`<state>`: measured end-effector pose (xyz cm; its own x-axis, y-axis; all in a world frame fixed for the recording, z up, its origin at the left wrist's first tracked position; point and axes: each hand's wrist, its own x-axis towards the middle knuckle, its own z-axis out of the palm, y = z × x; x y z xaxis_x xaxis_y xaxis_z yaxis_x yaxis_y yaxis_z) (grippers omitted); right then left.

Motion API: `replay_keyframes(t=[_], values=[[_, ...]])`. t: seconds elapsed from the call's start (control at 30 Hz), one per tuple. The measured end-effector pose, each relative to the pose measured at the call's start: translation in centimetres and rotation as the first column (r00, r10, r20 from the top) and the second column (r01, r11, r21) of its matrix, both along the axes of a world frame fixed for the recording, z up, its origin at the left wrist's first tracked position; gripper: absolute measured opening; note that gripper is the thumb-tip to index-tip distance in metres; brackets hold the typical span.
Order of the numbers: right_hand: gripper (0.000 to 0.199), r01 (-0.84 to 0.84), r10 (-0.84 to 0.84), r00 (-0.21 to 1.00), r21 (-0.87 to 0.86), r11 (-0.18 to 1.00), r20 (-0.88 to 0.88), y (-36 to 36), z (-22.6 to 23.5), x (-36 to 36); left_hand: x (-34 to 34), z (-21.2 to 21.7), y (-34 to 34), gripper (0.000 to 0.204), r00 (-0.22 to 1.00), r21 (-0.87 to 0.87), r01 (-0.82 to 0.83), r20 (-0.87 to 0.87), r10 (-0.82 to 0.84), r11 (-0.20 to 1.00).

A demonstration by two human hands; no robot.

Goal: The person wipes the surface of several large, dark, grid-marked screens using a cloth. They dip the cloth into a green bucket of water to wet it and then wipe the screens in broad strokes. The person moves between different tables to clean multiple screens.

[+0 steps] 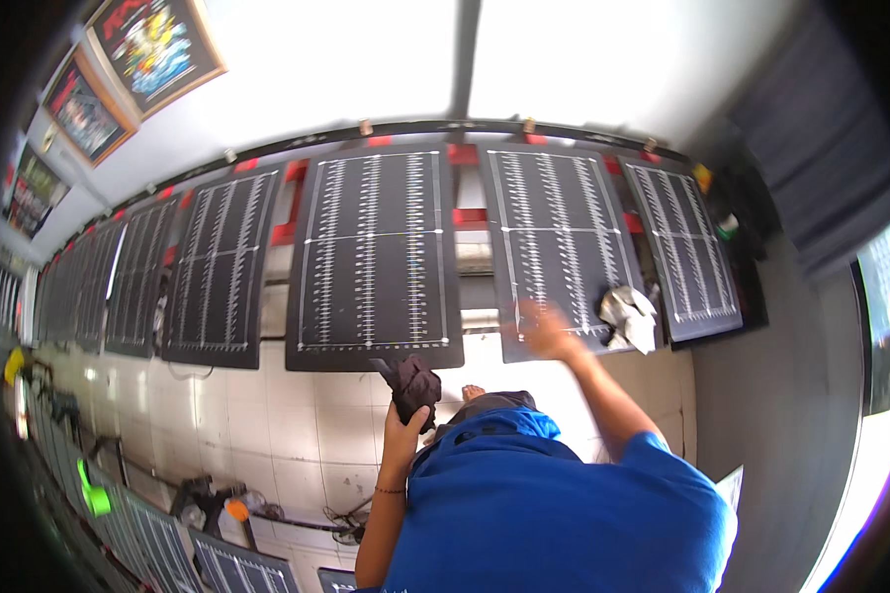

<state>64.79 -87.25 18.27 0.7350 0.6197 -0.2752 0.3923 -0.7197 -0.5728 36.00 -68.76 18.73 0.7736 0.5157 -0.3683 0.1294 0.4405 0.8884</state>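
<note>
A bunched dark cloth (pixel 415 385) is gripped in my left hand (pixel 403 425), low in front of my body and just off the near edge of a dark board (pixel 346 296). That board carries rows of white ruler-like marks within a thin white frame. To the right, my right hand (pixel 546 331) is blurred by motion above the near part of a similar marked board (pixel 514 198); its fingers cannot be made out. Beside this hand, a crumpled white cloth (pixel 631 316) lies on the board's near right corner.
More marked boards stretch along the red-and-black rack to the left, and one board (pixel 697 257) stands far right. Behind me is another row of boards (pixel 237 563). A bright green object (pixel 93 494) is at lower left. Framed pictures (pixel 158 49) hang on the wall; a dark curtain (pixel 821 138) is at right.
</note>
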Motion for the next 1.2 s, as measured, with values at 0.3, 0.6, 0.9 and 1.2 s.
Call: replay_keyframes(t=[0.3,0.6,0.9,1.2], values=[[0.134,0.188,-0.068,0.932,-0.314,0.931,0.356,-20.9,-5.8,13.6,-5.0,-5.6,1.9,0.045,0.855,-0.05,-0.488,-0.228,0.466,0.871],[0.04,0.245,-0.238,0.948,0.006,0.97,-0.212,-1.0,-0.8,8.0,-6.4,-6.8,6.2,0.059,0.823,-0.063,-0.555,-0.189,0.536,0.83],[0.033,0.099,0.263,0.627,0.41,0.907,-0.733,34.7,1.9,-13.4,-22.1,-3.6,22.0,0.058,0.725,0.193,-0.638,-0.174,0.666,0.745],[0.043,-0.235,0.467,0.693,0.441,0.866,-0.549,57.7,2.3,-29.3,-35.6,-3.7,42.2,0.046,0.685,0.287,-0.678,-0.085,0.723,0.676]])
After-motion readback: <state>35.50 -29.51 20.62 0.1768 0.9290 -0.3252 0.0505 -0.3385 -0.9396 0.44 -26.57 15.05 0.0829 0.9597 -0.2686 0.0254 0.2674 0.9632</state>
